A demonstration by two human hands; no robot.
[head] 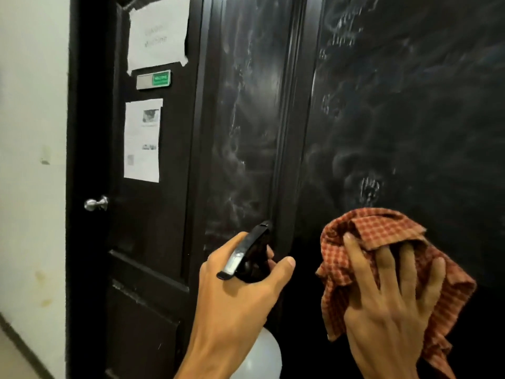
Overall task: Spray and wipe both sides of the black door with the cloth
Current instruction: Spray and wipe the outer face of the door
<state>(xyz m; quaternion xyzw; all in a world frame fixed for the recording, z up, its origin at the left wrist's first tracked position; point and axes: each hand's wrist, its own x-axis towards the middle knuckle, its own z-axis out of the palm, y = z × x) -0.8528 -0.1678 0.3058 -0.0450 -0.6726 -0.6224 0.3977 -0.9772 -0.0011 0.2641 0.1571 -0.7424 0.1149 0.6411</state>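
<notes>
The black door [153, 214] carries two taped papers [158, 31], a sign [153, 79] and knob [95, 203].

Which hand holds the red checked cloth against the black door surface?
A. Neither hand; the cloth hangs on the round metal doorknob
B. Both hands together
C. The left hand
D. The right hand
D: the right hand presses the red checked cloth on the black door surface, while the left hand grips the white spray bottle with a black trigger head.
</notes>
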